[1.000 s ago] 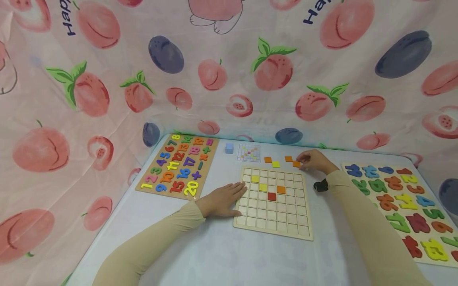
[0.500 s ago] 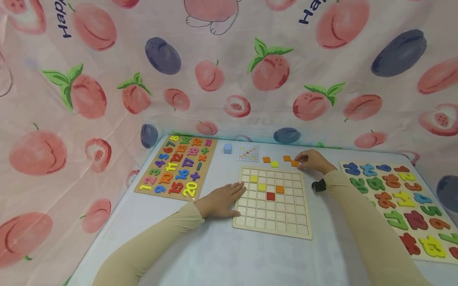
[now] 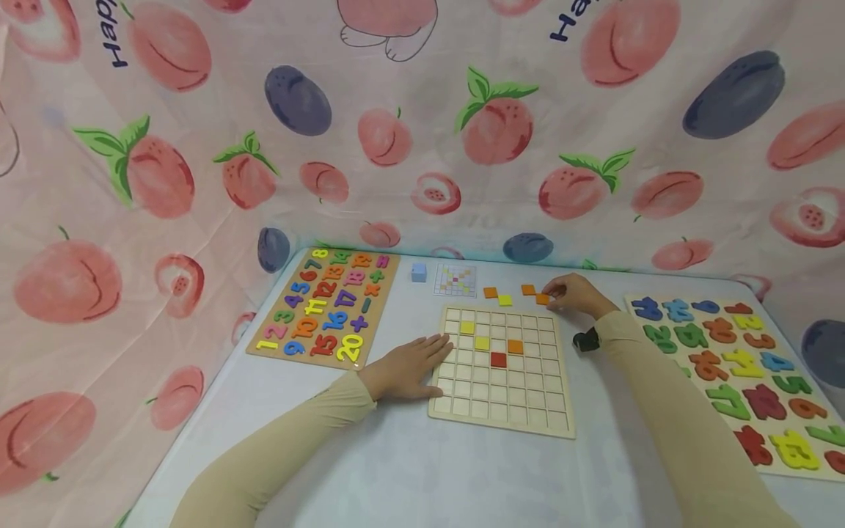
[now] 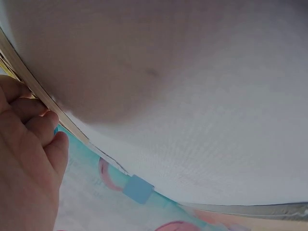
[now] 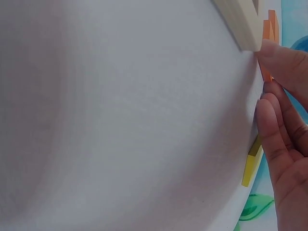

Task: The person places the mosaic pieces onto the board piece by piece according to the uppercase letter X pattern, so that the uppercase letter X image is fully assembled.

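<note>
In the head view a pale wooden grid board (image 3: 508, 400) lies on the white-covered table. Set in its squares are two yellow tiles, a red tile (image 3: 498, 360) and an orange tile (image 3: 516, 347). My left hand (image 3: 408, 370) rests along the board's left edge, fingers stretched out and thumb spread. Beyond the far right corner, my right hand (image 3: 576, 295) pinches a loose orange square tile (image 3: 542, 299) between thumb and fingers. That tile stays low by the table, close to another orange tile (image 3: 529, 290). The right wrist view shows the thumb at the orange tile (image 5: 266, 72).
Behind the board lie an orange tile (image 3: 490, 292), a yellow tile (image 3: 505, 301), a printed pattern card (image 3: 455, 280) and a blue cube (image 3: 419, 273). Number puzzle boards flank it: one at left (image 3: 364, 348), one at right (image 3: 722, 352). A patterned curtain (image 3: 409, 169) hangs behind.
The head view has shifted slightly. Both hands keep their places relative to the board and tiles.
</note>
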The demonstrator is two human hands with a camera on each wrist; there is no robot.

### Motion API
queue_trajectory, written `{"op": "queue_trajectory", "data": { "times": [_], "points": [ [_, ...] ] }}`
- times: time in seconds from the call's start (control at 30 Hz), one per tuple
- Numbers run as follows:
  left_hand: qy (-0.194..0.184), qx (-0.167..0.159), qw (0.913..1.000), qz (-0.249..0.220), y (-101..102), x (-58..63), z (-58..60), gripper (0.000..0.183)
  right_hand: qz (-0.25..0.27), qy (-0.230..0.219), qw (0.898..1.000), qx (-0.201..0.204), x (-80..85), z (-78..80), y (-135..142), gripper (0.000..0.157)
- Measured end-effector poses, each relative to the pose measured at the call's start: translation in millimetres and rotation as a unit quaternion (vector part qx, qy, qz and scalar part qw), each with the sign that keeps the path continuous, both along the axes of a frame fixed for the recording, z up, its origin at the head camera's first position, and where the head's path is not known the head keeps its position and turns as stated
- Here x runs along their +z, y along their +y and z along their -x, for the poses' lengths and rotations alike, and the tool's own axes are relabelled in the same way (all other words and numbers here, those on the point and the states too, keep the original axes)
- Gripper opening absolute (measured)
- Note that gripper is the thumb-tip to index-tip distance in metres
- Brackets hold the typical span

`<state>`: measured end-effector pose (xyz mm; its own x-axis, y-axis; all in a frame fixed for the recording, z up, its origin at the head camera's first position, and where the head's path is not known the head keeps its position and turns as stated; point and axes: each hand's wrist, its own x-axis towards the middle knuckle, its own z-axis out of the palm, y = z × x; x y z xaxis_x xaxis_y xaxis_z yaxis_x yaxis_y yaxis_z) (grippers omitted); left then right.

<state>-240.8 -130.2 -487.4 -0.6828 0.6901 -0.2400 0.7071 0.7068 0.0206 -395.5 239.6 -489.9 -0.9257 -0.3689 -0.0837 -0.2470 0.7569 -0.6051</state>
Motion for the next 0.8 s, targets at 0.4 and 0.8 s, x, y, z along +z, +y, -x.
{"op": "queue_trajectory", "data": {
  "times": [0.4,0.8],
  "points": [
    [-0.001,-0.002,1.0000,-0.007,-0.2,0.1,-1.1,0.085,-0.007,-0.003,1.000,-0.001,3.4,-5.3,-1.9,0.030],
    [0.003,-0.002,1.0000,-0.003,-0.8,-1.6,0.0,0.084,-0.008,-0.015,1.000,-0.004,4.5,-4.0,-3.0,0.030]
  ]
}}
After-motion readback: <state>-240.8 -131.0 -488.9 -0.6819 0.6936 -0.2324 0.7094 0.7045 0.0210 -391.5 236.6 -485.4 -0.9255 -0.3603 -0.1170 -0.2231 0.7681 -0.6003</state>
